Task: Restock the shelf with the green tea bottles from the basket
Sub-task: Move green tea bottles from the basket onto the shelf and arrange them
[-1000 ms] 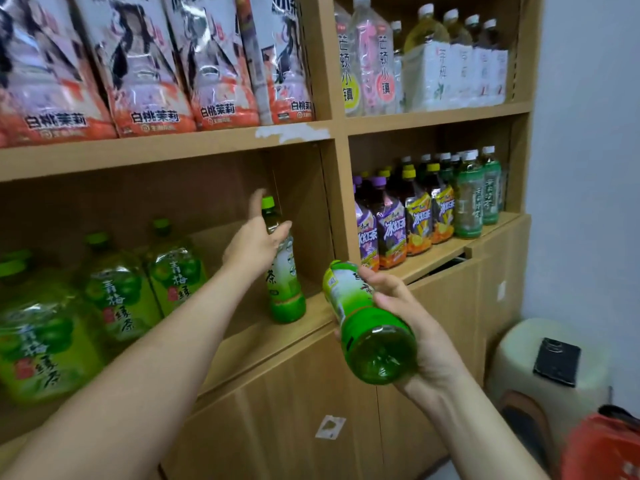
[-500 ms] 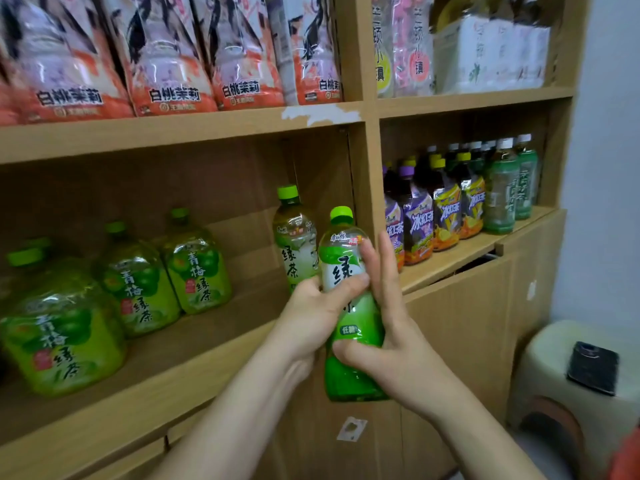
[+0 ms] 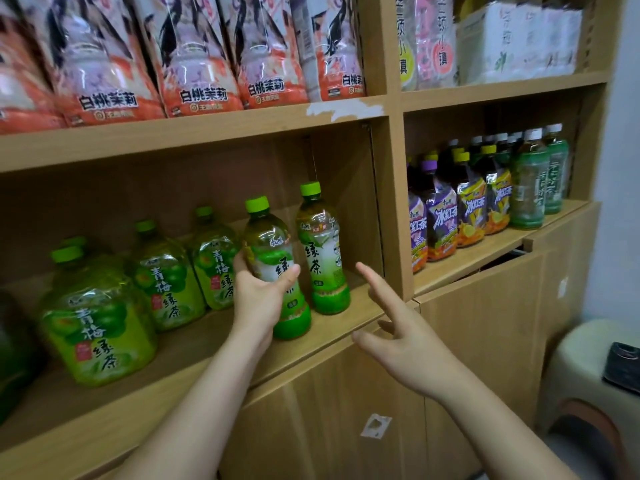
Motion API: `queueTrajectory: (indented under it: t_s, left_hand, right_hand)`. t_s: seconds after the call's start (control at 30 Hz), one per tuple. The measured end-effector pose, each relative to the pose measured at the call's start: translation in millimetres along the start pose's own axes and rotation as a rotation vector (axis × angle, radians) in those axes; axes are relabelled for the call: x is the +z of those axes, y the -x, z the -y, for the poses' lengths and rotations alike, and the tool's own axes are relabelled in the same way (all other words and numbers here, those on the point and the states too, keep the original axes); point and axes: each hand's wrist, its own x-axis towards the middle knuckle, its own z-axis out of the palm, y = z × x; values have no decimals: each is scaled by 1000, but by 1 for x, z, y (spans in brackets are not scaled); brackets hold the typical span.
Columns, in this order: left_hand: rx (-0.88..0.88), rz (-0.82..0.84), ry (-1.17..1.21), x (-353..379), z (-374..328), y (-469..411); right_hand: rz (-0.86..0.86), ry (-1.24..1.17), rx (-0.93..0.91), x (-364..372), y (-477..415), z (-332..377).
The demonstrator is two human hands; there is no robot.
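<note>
My left hand (image 3: 259, 299) grips a slim green tea bottle (image 3: 273, 261) with a green cap, held upright with its base at the wooden shelf board (image 3: 332, 327) near the front edge. A second green tea bottle (image 3: 322, 251) stands on the shelf just to its right, close to the upright divider. In front of the shelf edge, to the right of both bottles, my right hand (image 3: 398, 334) hovers with fingers spread and nothing in it. The basket is out of view.
Several large green plum tea jugs (image 3: 100, 317) stand on the same shelf to the left. Peach-coloured bags (image 3: 194, 53) fill the shelf above. Purple, yellow and green bottles (image 3: 478, 199) crowd the right compartment. A stool with a dark phone (image 3: 623, 368) stands at the lower right.
The second bottle passed from both hands to my left hand alone and moved up to the shelf beside the first one. My right hand let go and drew back.
</note>
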Motion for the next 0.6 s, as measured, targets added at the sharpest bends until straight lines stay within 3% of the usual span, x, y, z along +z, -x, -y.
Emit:
queueTrajectory:
  t_s: [0.17, 0.33, 0.4, 0.47, 0.53, 0.6]
  left_hand:
    - [-24, 71, -6, 14, 4, -15]
    - [-161, 89, -109, 16, 14, -7]
    - [-62, -51, -165, 10, 7, 9]
    - [183, -150, -158, 10, -10, 34]
    - [359, -23, -83, 23, -31, 67]
    - [432, 233, -83, 47, -45, 100]
  right_hand:
    - [-131, 5, 158, 2, 6, -22]
    - [-104, 29, 274, -40, 45, -32]
    - [-137, -33, 327, -69, 63, -32]
    - [-216, -92, 385, -101, 81, -32]
    - [-282, -116, 430, -132, 99, -29]
    - [-297, -91, 453, -160, 119, -27]
